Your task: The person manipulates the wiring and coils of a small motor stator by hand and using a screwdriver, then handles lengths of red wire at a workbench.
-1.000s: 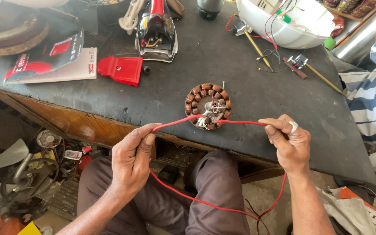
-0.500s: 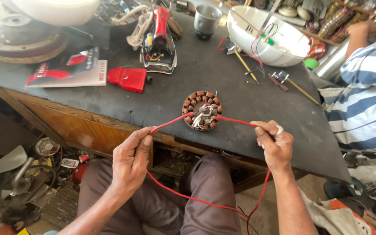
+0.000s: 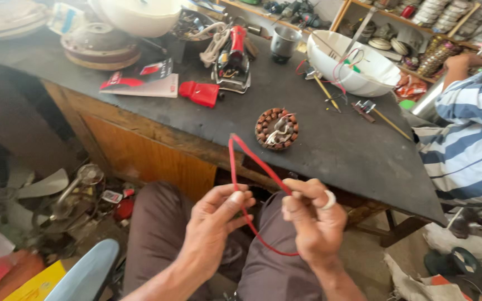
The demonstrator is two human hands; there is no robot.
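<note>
Since earlier, we are bringing both hands together, folding the red wire [image 3: 250, 167] into a loop above our lap; left fingers [image 3: 231, 202] and right fingers [image 3: 299, 192] are pinching it closed, near the stator [image 3: 277, 129] on the tabletop [image 3: 336, 145].

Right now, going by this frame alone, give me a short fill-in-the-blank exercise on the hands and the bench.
1. Both the left hand and the right hand pinch a ____ wire bent into a loop.
2. The round coil-wound stator lies on the dark ____.
3. A finger of the right hand wears a pale ____.
4. At the right edge, a co-worker's sleeve is ____ blue and white.

Missing words: red; benchtop; ring; striped
</note>
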